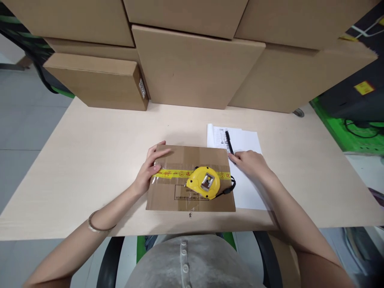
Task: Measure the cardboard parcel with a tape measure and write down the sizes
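Note:
A flat cardboard box (168,198) with yellow printed tape lies near the table's front edge. My left hand (150,170) grips its left side, thumb and fingers on the top. On the box rests a yellow tape measure (196,180) with a black wrist strap. My right hand (250,163) has curled fingers at the box's upper right corner. A black pen (229,141) lies over the papers, its lower end meeting those fingers. Whether they hold the pen or only touch the box I cannot make out. White papers (249,140) with some print lie partly under the box.
Large cardboard boxes (192,68) form a wall along the table's back. A smaller box (108,88) stands at the back left. A small round dark object (298,113) sits at the back right. Chair armrests (111,260) flank my body below the table edge (60,234).

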`<control>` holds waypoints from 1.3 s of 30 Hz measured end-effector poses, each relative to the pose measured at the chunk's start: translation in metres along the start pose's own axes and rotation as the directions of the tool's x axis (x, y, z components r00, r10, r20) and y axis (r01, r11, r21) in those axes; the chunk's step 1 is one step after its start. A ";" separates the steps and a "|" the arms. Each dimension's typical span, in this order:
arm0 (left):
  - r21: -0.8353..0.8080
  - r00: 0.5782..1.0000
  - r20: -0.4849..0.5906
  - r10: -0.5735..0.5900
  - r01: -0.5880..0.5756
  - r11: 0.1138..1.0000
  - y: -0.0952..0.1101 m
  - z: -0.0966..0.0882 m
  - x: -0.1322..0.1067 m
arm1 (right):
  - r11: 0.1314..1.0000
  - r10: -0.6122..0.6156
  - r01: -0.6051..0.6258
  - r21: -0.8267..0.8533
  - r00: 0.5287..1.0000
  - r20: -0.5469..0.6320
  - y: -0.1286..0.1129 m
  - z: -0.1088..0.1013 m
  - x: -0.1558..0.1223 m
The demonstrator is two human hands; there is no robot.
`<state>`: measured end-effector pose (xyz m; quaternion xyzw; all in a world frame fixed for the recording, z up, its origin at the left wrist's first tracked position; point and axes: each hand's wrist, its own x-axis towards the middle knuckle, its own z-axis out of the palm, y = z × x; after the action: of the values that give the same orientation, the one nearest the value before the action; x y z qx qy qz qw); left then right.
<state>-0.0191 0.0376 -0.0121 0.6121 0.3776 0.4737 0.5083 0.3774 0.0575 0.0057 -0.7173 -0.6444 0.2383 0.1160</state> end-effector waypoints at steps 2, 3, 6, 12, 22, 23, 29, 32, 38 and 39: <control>0.035 0.999 0.049 0.023 -0.025 0.999 -0.001 -0.003 0.001 | 0.994 -0.017 0.002 -0.108 0.990 -0.138 -0.018 -0.005 -0.011; 0.039 0.997 0.066 0.034 -0.037 0.999 -0.003 -0.004 0.001 | 0.986 -0.063 0.026 -0.163 0.972 -0.227 -0.029 -0.008 -0.019; -0.002 0.993 0.094 0.069 -0.069 0.998 -0.010 -0.005 0.001 | 0.911 -0.367 0.243 -0.332 0.845 -0.389 -0.068 -0.015 -0.050; -0.065 0.984 0.162 0.070 -0.060 0.996 -0.012 -0.013 0.005 | 0.699 -0.681 0.626 -0.347 0.730 -0.054 -0.122 -0.014 -0.095; -0.135 0.969 0.244 -0.050 0.085 0.987 -0.006 -0.022 0.007 | 0.827 -0.496 0.415 0.379 0.856 0.146 -0.166 0.003 -0.093; -0.166 0.969 0.238 -0.061 0.102 0.981 -0.005 -0.021 0.007 | 0.801 -0.533 0.454 0.391 0.838 0.119 -0.176 0.005 -0.087; -0.318 0.976 0.176 -0.129 0.180 0.931 -0.011 -0.018 0.004 | 0.647 -0.751 0.693 0.317 0.650 0.112 -0.213 0.015 -0.061; -0.176 0.977 0.209 -0.047 0.085 0.981 -0.012 -0.024 0.006 | 0.627 -0.768 0.732 0.266 0.637 0.057 -0.204 0.016 -0.061; 0.023 0.932 0.358 0.058 -0.070 0.997 -0.002 -0.033 0.010 | 0.682 -0.720 0.700 0.212 0.694 0.023 -0.153 -0.014 -0.072; 0.027 0.929 0.363 0.066 -0.081 0.996 -0.002 -0.034 0.010 | 0.699 -0.705 0.689 0.191 0.709 0.024 -0.139 -0.023 -0.075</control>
<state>-0.0491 0.0564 -0.0113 0.7128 0.2640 0.3637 0.5384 0.2637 0.0069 0.1057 -0.3951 -0.8503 0.2637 0.2265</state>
